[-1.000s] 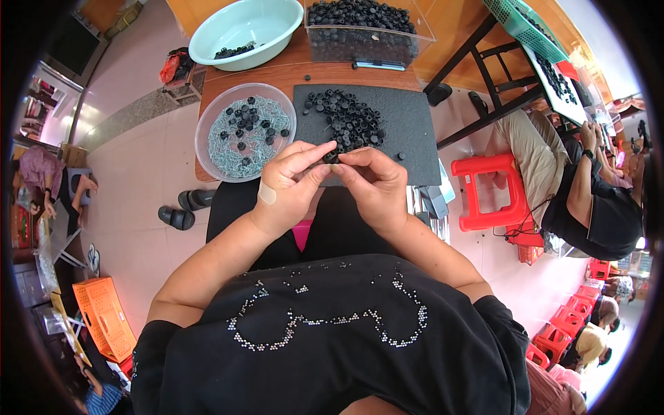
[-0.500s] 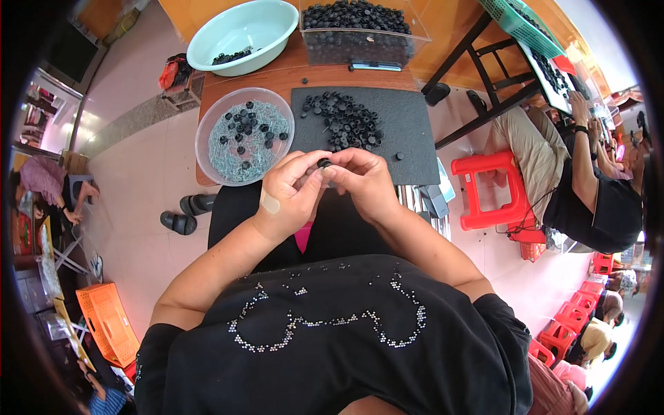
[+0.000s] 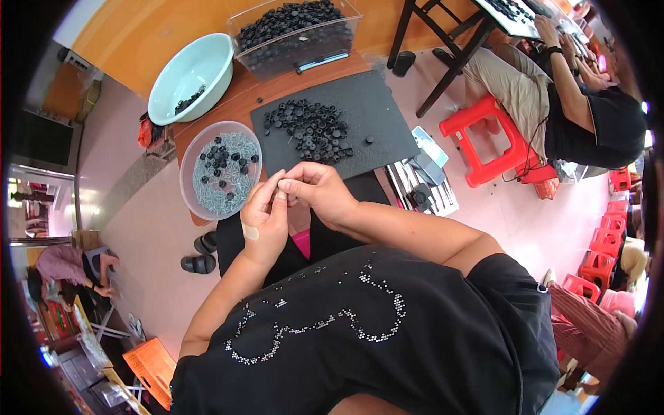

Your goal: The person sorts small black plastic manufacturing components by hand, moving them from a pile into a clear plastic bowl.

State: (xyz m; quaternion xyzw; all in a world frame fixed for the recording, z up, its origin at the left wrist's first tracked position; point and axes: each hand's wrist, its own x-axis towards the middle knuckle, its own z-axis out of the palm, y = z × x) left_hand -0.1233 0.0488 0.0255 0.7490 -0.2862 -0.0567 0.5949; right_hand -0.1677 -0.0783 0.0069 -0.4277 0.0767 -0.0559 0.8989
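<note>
My left hand (image 3: 266,214), with a plaster on it, and my right hand (image 3: 317,195) meet in front of my lap at the near edge of the table. Their thumbs and fingers pinch together; whatever is between them is hidden. Just beyond my left hand stands a clear round tub (image 3: 185,171) of thin silvery screw-like pieces, with several small black round caps on top. Past my right hand a dark grey mat (image 3: 377,111) bears a pile of black caps (image 3: 315,131). One loose cap (image 3: 369,140) lies apart to its right.
A pale green basin (image 3: 207,79) with a few black pieces and a clear bin (image 3: 297,50) full of them stand at the back. A slim blue tool (image 3: 324,62) lies by the bin. At right are a red stool (image 3: 487,131) and a seated co-worker (image 3: 581,104).
My view has turned, so the table appears tilted and further left. The black cap seen between my fingertips is now hidden from view. My hands remain together.
</note>
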